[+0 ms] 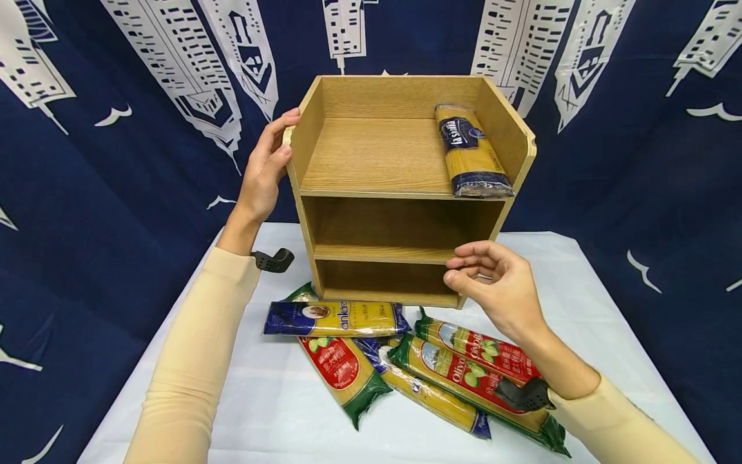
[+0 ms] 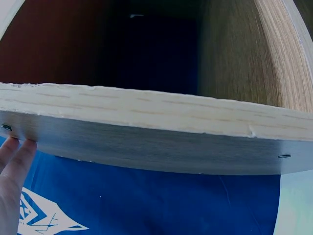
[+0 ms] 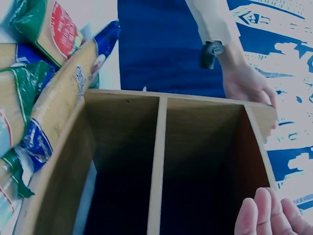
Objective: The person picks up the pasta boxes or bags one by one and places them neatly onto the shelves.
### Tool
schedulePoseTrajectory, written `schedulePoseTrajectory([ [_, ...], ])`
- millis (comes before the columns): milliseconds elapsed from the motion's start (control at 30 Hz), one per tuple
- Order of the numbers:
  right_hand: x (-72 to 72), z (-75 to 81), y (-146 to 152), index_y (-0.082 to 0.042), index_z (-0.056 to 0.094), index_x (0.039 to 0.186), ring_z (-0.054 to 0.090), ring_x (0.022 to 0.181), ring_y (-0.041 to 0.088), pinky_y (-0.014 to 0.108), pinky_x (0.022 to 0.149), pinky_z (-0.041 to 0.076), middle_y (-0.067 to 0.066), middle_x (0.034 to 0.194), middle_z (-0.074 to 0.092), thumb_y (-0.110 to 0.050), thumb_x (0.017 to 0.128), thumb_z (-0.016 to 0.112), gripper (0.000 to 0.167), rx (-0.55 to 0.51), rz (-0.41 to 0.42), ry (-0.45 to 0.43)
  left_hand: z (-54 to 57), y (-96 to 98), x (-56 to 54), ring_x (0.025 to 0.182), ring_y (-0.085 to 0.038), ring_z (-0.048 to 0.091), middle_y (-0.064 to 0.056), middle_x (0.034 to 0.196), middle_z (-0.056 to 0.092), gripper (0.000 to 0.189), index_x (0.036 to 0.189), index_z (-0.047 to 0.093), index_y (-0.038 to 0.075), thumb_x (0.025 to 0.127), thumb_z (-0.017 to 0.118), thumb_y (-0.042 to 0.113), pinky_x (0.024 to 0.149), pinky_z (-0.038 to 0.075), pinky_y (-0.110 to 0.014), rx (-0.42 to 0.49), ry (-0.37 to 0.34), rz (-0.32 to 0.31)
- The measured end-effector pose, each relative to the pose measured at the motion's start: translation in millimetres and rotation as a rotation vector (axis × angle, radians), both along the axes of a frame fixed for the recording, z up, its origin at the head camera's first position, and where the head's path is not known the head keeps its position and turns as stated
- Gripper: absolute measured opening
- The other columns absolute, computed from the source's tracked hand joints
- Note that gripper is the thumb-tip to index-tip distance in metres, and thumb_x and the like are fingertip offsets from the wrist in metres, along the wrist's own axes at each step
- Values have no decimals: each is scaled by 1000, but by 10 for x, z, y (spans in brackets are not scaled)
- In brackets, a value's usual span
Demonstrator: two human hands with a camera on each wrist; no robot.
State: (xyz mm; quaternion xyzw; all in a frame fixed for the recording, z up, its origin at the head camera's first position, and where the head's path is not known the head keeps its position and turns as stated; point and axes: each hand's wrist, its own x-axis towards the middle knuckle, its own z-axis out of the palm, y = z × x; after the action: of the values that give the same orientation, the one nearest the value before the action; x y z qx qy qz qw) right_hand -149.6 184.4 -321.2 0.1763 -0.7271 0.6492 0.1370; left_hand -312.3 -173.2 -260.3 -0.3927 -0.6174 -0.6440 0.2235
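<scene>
My left hand (image 1: 263,171) touches the upper left side panel of a wooden shelf unit (image 1: 371,158); in the left wrist view its straight fingers (image 2: 20,159) lie against the panel's outer face. In front of the unit's lower right corner, my right hand (image 1: 504,290) hovers with loosely bent fingers and nothing in them. A yellow and blue spaghetti pack (image 1: 469,148) lies on the top level at the right, along the side wall. Below the right hand lie two red-labelled spaghetti packs (image 1: 493,345), (image 1: 449,370).
At the foot of the unit a blue and yellow spaghetti pack (image 1: 342,319) lies across a green-ended pack (image 1: 339,370) and another blue-ended pack (image 1: 426,390). All rest on a white-covered table (image 1: 255,399). Behind hangs a dark blue printed cloth (image 1: 406,38).
</scene>
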Motion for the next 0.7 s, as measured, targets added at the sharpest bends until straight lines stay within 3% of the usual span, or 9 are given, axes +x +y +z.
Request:
schedulePoseTrajectory([
  [167,-26,-100,-53,10,62,117,69,83,20,24,75,56,18,104,71,0,86,78,36,102,55,-64,0,-2,-4,141,-28,39,-13,156,42,45,142,52,1,98,45,11,108,39,-40,-1,4,-4],
  [367,-44,-205,-142,5,63,121,68,88,22,26,79,55,20,112,69,-4,85,80,40,152,134,-130,4,-4,-3,142,-28,39,-12,156,42,46,142,51,1,97,45,11,108,39,-40,-6,8,3],
  [700,-109,-367,-288,1,67,118,69,87,28,29,77,56,11,108,72,-13,83,85,42,245,175,-194,-2,-3,-3,141,-29,39,-16,157,40,46,142,51,0,97,45,11,107,39,-40,-6,-1,-2],
])
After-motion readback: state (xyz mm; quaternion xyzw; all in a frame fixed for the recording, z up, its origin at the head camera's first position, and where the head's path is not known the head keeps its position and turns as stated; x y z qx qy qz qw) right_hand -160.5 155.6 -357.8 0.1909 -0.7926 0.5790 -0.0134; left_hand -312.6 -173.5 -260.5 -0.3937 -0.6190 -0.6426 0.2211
